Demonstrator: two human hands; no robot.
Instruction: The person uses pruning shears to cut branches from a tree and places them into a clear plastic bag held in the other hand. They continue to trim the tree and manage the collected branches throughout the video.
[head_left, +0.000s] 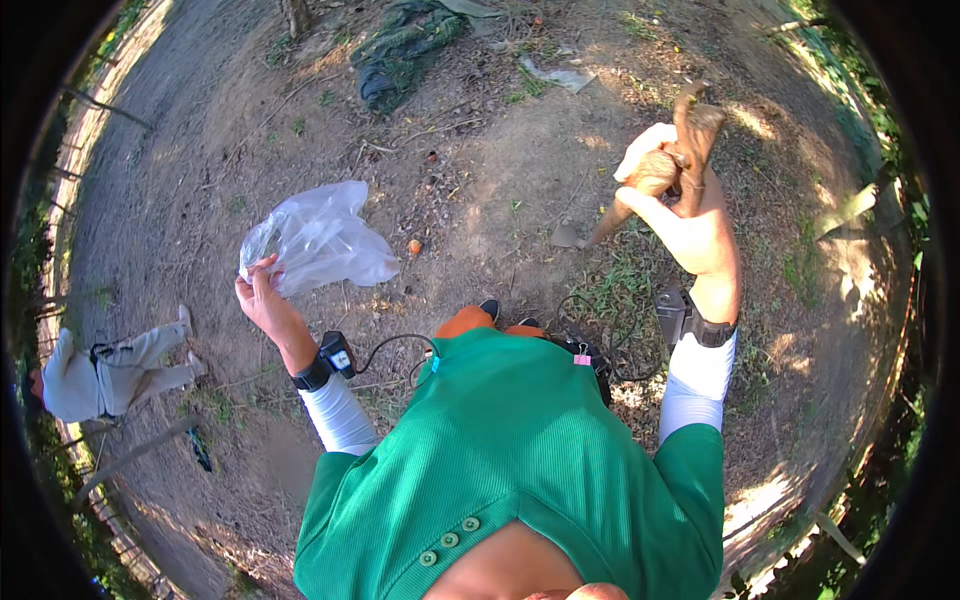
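My left hand (266, 296) pinches the edge of a translucent plastic bag (322, 240), which hangs crumpled out to the right of the fingers. On the other side, my right hand (694, 217) is raised and closed around several brown, knobbly pieces that look like roots or tubers (697, 139). Below and left of them, a brown shaft with a flat grey end (574, 237) sticks out; it looks like a small hoe, and where it meets my right hand is partly hidden. Both wrists wear black straps with small devices.
Bare soil with dry leaves and grass surrounds me. A dark green net (405, 56) lies ahead, near a tree trunk (296, 15) and a plastic scrap (559, 75). A small orange fruit (414, 246) is on the ground. Another person (112, 371) stands at the left, near a slanting branch (139, 456).
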